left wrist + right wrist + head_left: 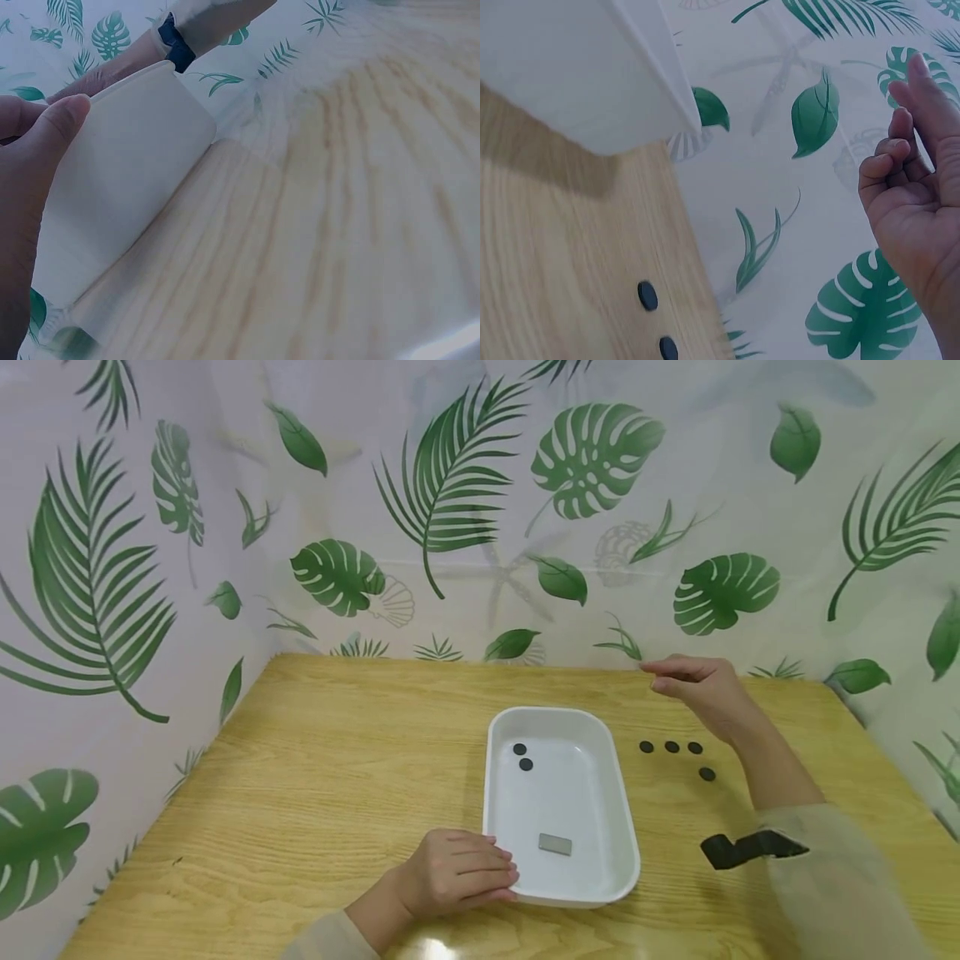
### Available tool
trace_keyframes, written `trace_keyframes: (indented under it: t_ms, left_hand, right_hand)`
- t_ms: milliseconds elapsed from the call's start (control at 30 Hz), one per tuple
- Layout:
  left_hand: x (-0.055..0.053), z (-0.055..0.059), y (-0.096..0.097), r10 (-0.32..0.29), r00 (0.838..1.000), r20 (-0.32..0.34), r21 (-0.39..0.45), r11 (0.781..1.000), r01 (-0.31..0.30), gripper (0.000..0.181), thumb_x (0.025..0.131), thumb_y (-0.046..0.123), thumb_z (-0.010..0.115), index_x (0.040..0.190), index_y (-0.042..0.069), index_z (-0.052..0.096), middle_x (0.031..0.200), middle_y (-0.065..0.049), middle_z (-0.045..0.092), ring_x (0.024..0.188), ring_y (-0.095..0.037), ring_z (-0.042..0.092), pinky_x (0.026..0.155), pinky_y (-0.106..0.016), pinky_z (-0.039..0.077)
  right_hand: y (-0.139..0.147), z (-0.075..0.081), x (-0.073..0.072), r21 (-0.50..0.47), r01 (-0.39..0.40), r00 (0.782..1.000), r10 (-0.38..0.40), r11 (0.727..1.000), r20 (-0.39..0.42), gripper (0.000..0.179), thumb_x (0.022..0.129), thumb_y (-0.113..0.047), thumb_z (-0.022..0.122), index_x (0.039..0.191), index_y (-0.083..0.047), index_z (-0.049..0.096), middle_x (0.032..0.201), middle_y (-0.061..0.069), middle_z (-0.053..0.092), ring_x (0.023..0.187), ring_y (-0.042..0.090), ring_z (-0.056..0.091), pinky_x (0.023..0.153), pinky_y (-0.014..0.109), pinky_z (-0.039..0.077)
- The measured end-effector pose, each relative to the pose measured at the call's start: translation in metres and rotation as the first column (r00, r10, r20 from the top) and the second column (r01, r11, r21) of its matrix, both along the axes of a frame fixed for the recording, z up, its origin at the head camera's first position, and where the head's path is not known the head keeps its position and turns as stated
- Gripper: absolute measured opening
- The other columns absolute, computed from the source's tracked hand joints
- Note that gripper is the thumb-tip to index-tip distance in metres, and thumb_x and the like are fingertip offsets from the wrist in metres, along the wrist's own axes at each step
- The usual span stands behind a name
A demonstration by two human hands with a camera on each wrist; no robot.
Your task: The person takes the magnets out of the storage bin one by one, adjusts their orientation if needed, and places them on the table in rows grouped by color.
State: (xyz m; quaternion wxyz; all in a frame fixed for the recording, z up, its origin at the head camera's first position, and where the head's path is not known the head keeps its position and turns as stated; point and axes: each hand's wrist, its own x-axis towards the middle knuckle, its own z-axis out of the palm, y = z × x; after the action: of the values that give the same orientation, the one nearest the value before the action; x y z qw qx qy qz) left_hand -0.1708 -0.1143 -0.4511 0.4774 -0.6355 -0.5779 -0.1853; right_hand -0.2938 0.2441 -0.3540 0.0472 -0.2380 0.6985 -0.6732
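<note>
Leafy backdrop [465, 627], wood tbl [337, 760], blk discs [672, 747] by tray [588, 802], L fingers [476, 883] gripping tray, R fingers [678, 667], grip unclear

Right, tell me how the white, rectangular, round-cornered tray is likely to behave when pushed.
The white tray looks stiff: its walls show no bend in the left hand's grip. It should slide rather than tip, being low and broad-based. The two small, round black discs lying inside might shift with a hard push.

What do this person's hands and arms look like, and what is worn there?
The left hand and right hand are bare. The left sleeve and right sleeve are pale beige; a black strap crosses the right sleeve near its cuff.
</note>
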Motion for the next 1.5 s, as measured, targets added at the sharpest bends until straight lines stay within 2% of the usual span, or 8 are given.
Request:
trace_keyframes:
  t_ms: [167, 400, 633, 833, 967, 1133, 1300, 1500]
  left_hand:
    - [0.0, 0.0, 0.0, 0.003, 1.0, -0.013, 0.004, 1.0, -0.003, 0.017, 0.082, 0.028, 0.074, 0.083, 0.012, 0.075, 0.081, 0.001, 0.073, 0.079, -0.009, 0.071, 0.079, -0.025, 0.058]
    - [0.0, 0.0, 0.001, 0.004, 1.0, -0.021, 0.003, 1.0, -0.004, 0.017, 0.081, 0.028, 0.075, 0.084, 0.012, 0.075, 0.082, 0.001, 0.073, 0.08, -0.009, 0.071, 0.08, -0.025, 0.058]
    - [-0.001, -0.001, 0.0, 0.012, 1.0, -0.028, 0.009, 1.0, -0.012, 0.016, 0.082, 0.028, 0.074, 0.083, 0.012, 0.075, 0.081, 0.001, 0.073, 0.079, -0.009, 0.071, 0.079, -0.024, 0.058]
    - [-0.001, 0.0, 0.002, 0.009, 1.0, -0.025, 0.007, 1.0, -0.009, 0.017, 0.081, 0.029, 0.075, 0.084, 0.012, 0.075, 0.082, 0.001, 0.073, 0.079, -0.009, 0.071, 0.079, -0.025, 0.058]
    - [0.0, 0.001, 0.001, 0.009, 1.0, -0.023, 0.007, 1.0, -0.009, 0.016, 0.083, 0.028, 0.074, 0.083, 0.012, 0.075, 0.081, 0.001, 0.073, 0.078, -0.008, 0.07, 0.079, -0.024, 0.058]
    - [0.0, 0.0, -0.001, 0.007, 1.0, -0.018, 0.003, 1.0, -0.007, 0.016, 0.084, 0.028, 0.073, 0.083, 0.012, 0.076, 0.081, 0.001, 0.073, 0.079, -0.008, 0.07, 0.079, -0.024, 0.058]
    - [-0.001, -0.001, -0.001, 0.004, 1.0, -0.012, -0.001, 1.0, -0.004, 0.017, 0.082, 0.028, 0.074, 0.085, 0.012, 0.075, 0.082, 0.001, 0.074, 0.08, -0.009, 0.071, 0.081, -0.025, 0.057]
    - [-0.001, -0.002, 0.001, 0.004, 1.0, -0.01, -0.006, 1.0, -0.004, 0.018, 0.081, 0.029, 0.075, 0.085, 0.011, 0.075, 0.082, 0.001, 0.073, 0.08, -0.008, 0.07, 0.081, -0.024, 0.057]
  right_hand:
    - [-0.02, 0.005, -0.007, -0.039, -0.034, 0.999, 0.034, 0.999, -0.003, 0.027, 0.09, 0.005, 0.057, 0.108, -0.01, 0.072, 0.098, -0.006, 0.067, 0.094, 0.006, 0.057, 0.082, 0.014, 0.052]
    - [-0.049, 0.014, -0.015, -0.025, -0.009, 0.999, 0.01, 1.0, 0.048, 0.023, 0.09, 0.0, 0.062, 0.103, -0.014, 0.074, 0.099, -0.008, 0.067, 0.097, 0.007, 0.057, 0.083, 0.014, 0.051]
    - [-0.071, 0.015, -0.022, -0.024, -0.042, 0.999, 0.042, 0.999, -0.015, 0.025, 0.09, 0.001, 0.061, 0.102, -0.016, 0.075, 0.099, -0.006, 0.067, 0.097, 0.009, 0.058, 0.083, 0.017, 0.052]
    - [-0.087, 0.006, -0.027, 0.005, -0.073, 0.996, 0.073, 0.997, -0.054, 0.021, 0.088, -0.002, 0.065, 0.104, -0.013, 0.074, 0.096, -0.006, 0.068, 0.091, 0.011, 0.059, 0.078, 0.019, 0.054]
    - [-0.097, -0.001, -0.025, 0.019, -0.109, 0.992, 0.11, 0.994, -0.058, 0.023, 0.087, -0.001, 0.066, 0.103, -0.015, 0.074, 0.095, -0.005, 0.068, 0.088, 0.01, 0.06, 0.075, 0.019, 0.055]
    - [-0.109, -0.012, -0.022, 0.015, -0.154, 0.986, 0.154, 0.988, -0.061, 0.022, 0.086, 0.0, 0.066, 0.105, -0.009, 0.073, 0.096, -0.004, 0.069, 0.087, 0.011, 0.062, 0.074, 0.021, 0.055]
    - [-0.117, -0.023, -0.021, 0.058, -0.129, 0.992, 0.129, 0.99, -0.008, 0.023, 0.085, -0.003, 0.068, 0.108, 0.0, 0.069, 0.096, -0.004, 0.069, 0.082, 0.01, 0.061, 0.074, 0.022, 0.056]
    - [-0.124, -0.038, -0.018, 0.171, -0.096, 0.995, 0.088, 0.981, 0.054, 0.03, 0.082, -0.011, 0.073, 0.109, 0.002, 0.068, 0.101, 0.0, 0.069, 0.084, 0.01, 0.062, 0.078, 0.022, 0.056]
